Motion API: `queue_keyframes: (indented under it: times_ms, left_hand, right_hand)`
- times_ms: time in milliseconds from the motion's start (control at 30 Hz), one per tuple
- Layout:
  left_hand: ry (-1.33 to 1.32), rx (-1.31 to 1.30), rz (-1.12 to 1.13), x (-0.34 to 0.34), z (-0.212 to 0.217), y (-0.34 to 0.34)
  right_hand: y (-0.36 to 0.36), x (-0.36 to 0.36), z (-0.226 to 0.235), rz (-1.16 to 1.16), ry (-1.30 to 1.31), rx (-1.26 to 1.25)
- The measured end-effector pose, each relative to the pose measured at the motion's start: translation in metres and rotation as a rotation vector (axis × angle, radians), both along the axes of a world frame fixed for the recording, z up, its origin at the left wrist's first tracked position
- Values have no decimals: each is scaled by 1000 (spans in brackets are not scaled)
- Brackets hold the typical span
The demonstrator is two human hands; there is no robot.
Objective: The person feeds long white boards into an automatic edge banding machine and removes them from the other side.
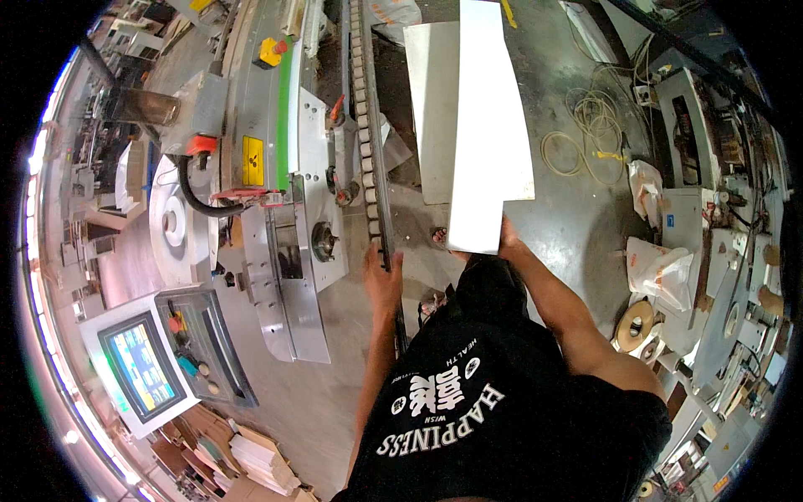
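Observation:
My right hand [510,238] is closed on the near right corner of a long white board [485,117], which stretches away from me to the top of the view. Part of that hand is hidden by the board. My left hand [384,278] is at the roller rail [365,142], with thumb and fingers apart and nothing held in them. Whether its fingers rest on the rail or hover beside it, I cannot tell. Beyond the long board lie more white panels [431,109], partly covered by it.
To my left stands a machine with a green strip [283,125], a yellow box with a red button [271,52], and a control screen [140,368]. Coiled hose [595,125] lies on the floor at right. White bags [661,272] and tape rolls [634,326] are near another machine.

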State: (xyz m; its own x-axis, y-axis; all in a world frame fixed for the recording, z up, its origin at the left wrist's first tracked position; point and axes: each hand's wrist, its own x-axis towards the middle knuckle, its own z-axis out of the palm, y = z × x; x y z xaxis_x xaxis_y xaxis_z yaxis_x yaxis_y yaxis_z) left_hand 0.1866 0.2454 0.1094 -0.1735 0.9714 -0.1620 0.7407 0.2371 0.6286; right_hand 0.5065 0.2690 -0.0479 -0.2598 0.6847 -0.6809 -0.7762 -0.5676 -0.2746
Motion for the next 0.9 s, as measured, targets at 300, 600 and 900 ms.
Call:
queue_keyframes:
  times_ms: [300, 600, 900]
  left_hand:
    - [-90, -143, -117, 104, -37, 53]
    - [-325, -154, -119, 100, -109, 68]
    - [-165, -119, 28, 57, -111, 73]
  right_hand:
    - [6, -29, 54, 151, -76, -2]
    - [-28, 39, -39, 313, -720, -42]
    - [-7, 62, 49, -148, -790, 116]
